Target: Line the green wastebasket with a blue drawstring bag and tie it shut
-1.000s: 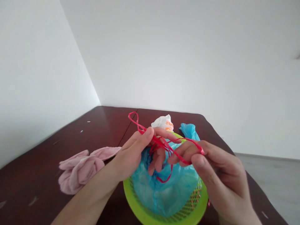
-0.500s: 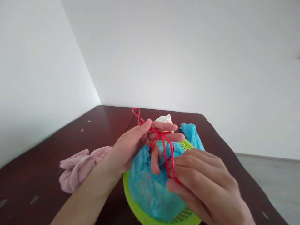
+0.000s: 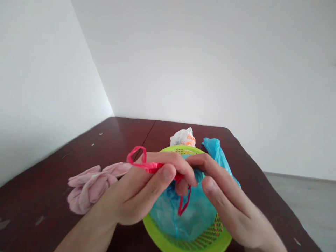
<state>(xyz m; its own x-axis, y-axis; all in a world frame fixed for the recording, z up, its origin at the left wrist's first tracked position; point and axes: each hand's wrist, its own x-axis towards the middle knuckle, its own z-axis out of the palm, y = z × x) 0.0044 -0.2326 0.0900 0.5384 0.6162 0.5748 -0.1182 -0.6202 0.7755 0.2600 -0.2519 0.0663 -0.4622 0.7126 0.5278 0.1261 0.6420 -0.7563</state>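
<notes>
My left hand (image 3: 143, 190) is closed, its thumb and bent fingers pinching a red plastic drawstring (image 3: 149, 167). One loop of the drawstring sticks out to the left, and another hangs below the fingers. My right hand (image 3: 233, 206) has its thumb and forefinger apart, with the forefinger reaching up to the left hand's fingers. I see nothing held in it, though its other fingers are hidden. Under both hands lies a translucent blue plastic bag (image 3: 178, 220), bunched at the top, inside a green plastic basket (image 3: 154, 232).
Left of the basket, a crumpled pink cloth (image 3: 91, 189) lies on the dark red table (image 3: 126, 134). Behind the basket sits a white plastic bag (image 3: 180, 137) with orange print. Another blue plastic bag (image 3: 215, 150) lies to the right. White walls (image 3: 189, 63) stand behind and left.
The drawstring, earlier stretched across my left fingers and down to my right hand, is now bunched in my left pinch. My right hand has let go of the strands and moved up.
</notes>
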